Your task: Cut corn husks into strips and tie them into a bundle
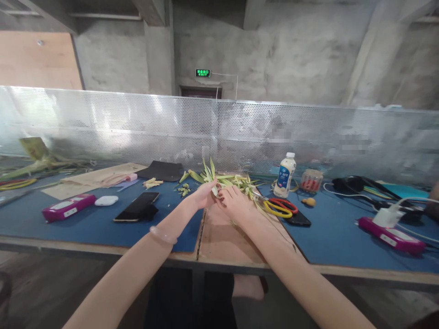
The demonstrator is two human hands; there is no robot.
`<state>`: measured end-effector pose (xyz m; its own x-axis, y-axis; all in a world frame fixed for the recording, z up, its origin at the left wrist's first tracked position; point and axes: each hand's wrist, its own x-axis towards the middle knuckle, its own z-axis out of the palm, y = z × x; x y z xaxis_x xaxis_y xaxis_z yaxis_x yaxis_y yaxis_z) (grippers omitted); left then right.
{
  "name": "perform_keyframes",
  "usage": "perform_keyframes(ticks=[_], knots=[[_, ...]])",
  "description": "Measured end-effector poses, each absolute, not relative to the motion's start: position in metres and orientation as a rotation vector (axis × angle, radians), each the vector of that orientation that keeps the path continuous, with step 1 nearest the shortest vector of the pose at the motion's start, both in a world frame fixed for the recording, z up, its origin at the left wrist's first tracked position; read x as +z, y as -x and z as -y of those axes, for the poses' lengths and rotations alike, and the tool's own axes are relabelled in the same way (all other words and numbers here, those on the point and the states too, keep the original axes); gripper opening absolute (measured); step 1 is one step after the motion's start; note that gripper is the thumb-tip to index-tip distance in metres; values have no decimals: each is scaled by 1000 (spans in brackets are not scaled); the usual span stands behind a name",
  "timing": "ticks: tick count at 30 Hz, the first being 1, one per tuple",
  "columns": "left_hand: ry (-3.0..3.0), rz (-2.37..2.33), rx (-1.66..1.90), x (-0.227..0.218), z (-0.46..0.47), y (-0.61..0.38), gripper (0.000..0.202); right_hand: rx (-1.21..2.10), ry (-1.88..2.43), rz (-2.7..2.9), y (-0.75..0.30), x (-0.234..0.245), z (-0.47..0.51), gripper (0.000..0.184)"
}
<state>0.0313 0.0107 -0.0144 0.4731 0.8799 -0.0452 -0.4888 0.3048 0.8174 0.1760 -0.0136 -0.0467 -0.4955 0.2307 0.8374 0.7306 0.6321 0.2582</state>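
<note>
Green, narrow leaf strips (209, 173) stand pinched in the left hand (205, 193). Beside it, the right hand (236, 204) curls, grip unclear.

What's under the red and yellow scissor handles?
A dark phone sticks out from beneath the handles, on the blue tabletop; its covered part can't be seen.
</note>
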Motion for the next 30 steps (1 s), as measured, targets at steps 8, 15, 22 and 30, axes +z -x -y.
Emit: perform_keyframes(ticks=[8, 15, 22, 30], knots=[[-889, -499, 1059, -12, -7, -37, 24, -678, 802, 1959, -176, -40, 23, 7], [-929, -439, 1081, -10, -5, -38, 25, -550, 822, 1901, -178, -39, 26, 6], [-941, -445, 1107, -13, -13, -35, 27, -341, 824, 1862, -179, -45, 15, 7], [-960, -574, 1134, -18, -23, -31, 26, 7, 1040, 1352, -194, -46, -7, 22]])
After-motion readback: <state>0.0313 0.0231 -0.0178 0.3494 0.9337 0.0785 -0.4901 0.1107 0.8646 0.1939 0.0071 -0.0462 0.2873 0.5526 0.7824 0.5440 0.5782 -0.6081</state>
